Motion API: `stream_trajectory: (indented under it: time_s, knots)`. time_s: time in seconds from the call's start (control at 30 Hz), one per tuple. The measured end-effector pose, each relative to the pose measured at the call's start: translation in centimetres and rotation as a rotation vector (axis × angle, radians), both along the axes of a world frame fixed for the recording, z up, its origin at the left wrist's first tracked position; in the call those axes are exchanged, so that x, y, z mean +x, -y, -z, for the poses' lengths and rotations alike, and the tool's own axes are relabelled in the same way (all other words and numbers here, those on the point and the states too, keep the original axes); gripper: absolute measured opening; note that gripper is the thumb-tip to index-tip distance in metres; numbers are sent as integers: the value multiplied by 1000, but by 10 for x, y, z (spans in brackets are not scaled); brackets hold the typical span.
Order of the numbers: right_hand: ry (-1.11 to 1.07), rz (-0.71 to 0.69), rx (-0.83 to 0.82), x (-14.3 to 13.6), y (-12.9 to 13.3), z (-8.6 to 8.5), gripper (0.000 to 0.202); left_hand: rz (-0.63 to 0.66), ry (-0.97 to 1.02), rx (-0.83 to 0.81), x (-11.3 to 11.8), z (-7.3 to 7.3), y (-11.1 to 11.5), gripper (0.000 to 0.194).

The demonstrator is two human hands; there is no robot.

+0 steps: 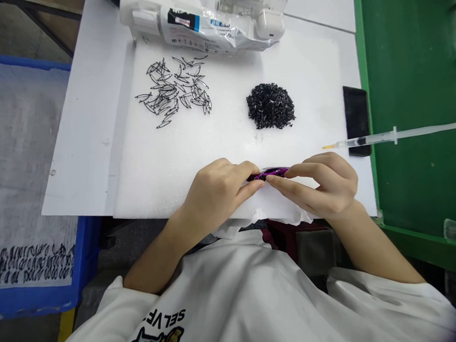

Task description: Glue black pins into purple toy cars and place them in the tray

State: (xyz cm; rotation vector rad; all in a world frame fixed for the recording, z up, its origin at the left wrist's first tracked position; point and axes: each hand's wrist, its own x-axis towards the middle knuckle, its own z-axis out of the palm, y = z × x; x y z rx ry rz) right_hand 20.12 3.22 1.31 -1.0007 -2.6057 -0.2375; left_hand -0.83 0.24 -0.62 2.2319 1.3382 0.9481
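My left hand (222, 186) pinches the left end of a small glossy purple-and-black piece (275, 171) between thumb and fingers. At its other end, my right hand (323, 184) grips the same piece with thumb and fingertips. The piece has a low, long outline somewhat like a toy car, and the fingers cover part of it. It is held close above the near edge of a white foam sheet (176, 164). Beyond my right hand lies a syringe (378, 138) with a yellow tip and some dark content.
Thin black leaf-shaped loops (171, 89) lie scattered beside a heap of small black bits (270, 106). A white pouch (214, 33) lies at the back. The syringe crosses a black phone (356, 115). A blue tray (74, 275) with black pieces stands left.
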Motion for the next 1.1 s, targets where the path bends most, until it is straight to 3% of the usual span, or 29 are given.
stream_trajectory:
  time_s: [0.17,0.33,0.43,0.73,0.83,0.97,1.1]
  knots:
    - [94,-8,-129,1,-9,-4,18,-14,-20,-7,0,0,0,14]
    - [-21,-295,209,-1,-15,2,12,-7,-26,3,0,-1,-1,15]
    - [-74,-346,272,-2,-16,5,10,-4,-20,5,0,0,0,14]
    - [-341,-147,64,4,-16,-12,16,3,-22,-12,0,1,0,14]
    - [-363,-112,-5,-9,-20,-22,12,-2,-14,-7,0,1,1,14]
    - [-249,50,-268,-35,-33,-33,14,-2,-5,31,1,3,1,12]
    - [-142,58,-387,-66,-54,-30,18,25,10,57,0,5,2,12]
